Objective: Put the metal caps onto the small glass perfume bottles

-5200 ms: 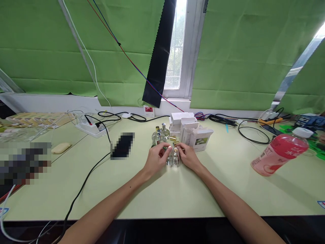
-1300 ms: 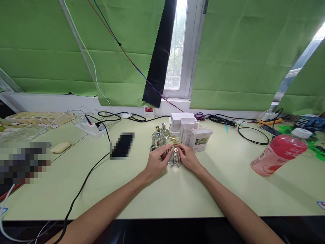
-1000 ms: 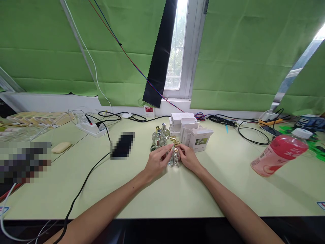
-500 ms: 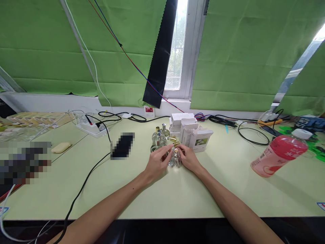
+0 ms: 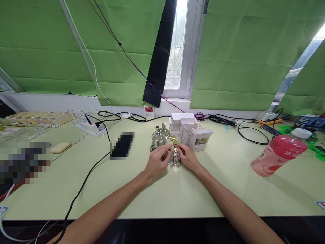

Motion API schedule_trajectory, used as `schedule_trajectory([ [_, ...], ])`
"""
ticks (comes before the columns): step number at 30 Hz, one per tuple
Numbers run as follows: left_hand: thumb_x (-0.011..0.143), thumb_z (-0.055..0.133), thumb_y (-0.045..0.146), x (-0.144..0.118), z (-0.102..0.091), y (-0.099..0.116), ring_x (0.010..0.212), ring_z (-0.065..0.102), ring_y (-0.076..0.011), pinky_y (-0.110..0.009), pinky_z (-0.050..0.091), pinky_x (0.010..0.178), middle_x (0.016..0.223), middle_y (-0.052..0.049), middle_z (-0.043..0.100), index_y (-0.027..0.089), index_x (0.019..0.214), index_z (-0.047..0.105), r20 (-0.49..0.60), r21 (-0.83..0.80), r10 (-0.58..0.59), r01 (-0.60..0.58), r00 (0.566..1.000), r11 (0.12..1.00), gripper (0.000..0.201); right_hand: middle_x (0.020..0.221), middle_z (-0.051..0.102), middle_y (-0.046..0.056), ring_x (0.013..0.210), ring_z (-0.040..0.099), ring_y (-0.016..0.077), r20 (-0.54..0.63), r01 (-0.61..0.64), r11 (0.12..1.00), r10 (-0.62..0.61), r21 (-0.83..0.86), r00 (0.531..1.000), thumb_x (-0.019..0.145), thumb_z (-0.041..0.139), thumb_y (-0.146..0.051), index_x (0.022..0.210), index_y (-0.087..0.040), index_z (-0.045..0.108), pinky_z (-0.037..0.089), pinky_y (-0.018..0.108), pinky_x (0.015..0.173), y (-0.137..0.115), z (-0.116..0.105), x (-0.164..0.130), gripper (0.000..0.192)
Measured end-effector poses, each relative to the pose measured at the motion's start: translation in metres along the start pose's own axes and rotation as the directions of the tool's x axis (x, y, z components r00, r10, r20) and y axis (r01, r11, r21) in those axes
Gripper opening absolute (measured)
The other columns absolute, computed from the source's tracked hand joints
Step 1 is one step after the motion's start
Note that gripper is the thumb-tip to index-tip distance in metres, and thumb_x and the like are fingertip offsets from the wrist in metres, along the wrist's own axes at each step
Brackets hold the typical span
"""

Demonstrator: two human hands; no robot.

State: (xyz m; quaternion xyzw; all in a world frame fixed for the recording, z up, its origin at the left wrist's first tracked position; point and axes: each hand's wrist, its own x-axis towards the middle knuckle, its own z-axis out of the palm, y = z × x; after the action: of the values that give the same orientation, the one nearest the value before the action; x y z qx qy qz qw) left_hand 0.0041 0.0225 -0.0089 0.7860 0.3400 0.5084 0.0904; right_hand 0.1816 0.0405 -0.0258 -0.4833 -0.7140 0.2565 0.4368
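Observation:
Two small clear glass perfume bottles (image 5: 176, 160) with gold necks stand close together near the middle of the table. My left hand (image 5: 158, 159) curls round the left one, thumb and fingers drawn in and partly hiding it. On the other side, my right hand (image 5: 188, 156) has its bent fingers against the right bottle. Loose gold caps (image 5: 173, 139) lie just behind my fingertips. Several capped perfume bottles (image 5: 164, 131) are grouped behind my left hand. White cartons (image 5: 200, 139), some with open flaps, stand behind my right hand.
A pink drink bottle (image 5: 279, 154) leans in view at the right. Pixelated dark shapes lie at the left, near a black cable (image 5: 87, 178) and a power strip (image 5: 91, 128). More cables (image 5: 223, 121) run along the wall. A cream soap-like object (image 5: 61, 147) lies far left.

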Motion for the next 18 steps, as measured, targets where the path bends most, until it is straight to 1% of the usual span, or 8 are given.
schedule_trajectory([
  [6, 0.095, 0.056, 0.025, -0.0007, -0.0001, -0.0008, 0.056, 0.056, -0.0075, -0.022, 0.051, 0.055, 0.102, -0.006, 0.073, 0.021, 0.12, 0.066, 0.009, -0.003, 0.011, -0.011, 1.0, 1.0, 0.027, 0.086, 0.072, 0.004, 0.074, 0.063, 0.0189, -0.004, 0.002, 1.0, -0.002, -0.006, 1.0, 0.095, 0.042, -0.03, 0.093, -0.021, 0.067, 0.047, 0.03, 0.071, -0.0001, 0.0004, -0.0005, 0.028],
  [12, 0.095, 0.057, 0.025, -0.0004, -0.0007, 0.0004, 0.055, 0.052, -0.0068, -0.022, 0.05, 0.055, 0.102, -0.006, 0.072, 0.021, 0.119, 0.066, 0.021, -0.006, -0.007, 0.007, 1.0, 1.0, 0.026, 0.085, 0.071, 0.003, 0.074, 0.063, 0.0194, -0.001, -0.005, 1.0, 0.005, -0.003, 1.0, 0.095, 0.042, -0.031, 0.093, -0.02, 0.067, 0.046, 0.031, 0.071, 0.0, 0.0002, -0.0014, 0.028],
  [18, 0.096, 0.054, 0.026, 0.0008, -0.0012, 0.0023, 0.055, 0.051, -0.0071, -0.022, 0.048, 0.053, 0.101, -0.007, 0.072, 0.02, 0.119, 0.066, 0.024, -0.041, -0.013, 0.014, 1.0, 0.999, 0.027, 0.089, 0.072, 0.004, 0.076, 0.064, 0.0198, -0.003, 0.006, 1.0, -0.006, -0.012, 1.0, 0.095, 0.041, -0.031, 0.094, -0.021, 0.067, 0.047, 0.031, 0.072, 0.0007, -0.0002, -0.0008, 0.028],
])
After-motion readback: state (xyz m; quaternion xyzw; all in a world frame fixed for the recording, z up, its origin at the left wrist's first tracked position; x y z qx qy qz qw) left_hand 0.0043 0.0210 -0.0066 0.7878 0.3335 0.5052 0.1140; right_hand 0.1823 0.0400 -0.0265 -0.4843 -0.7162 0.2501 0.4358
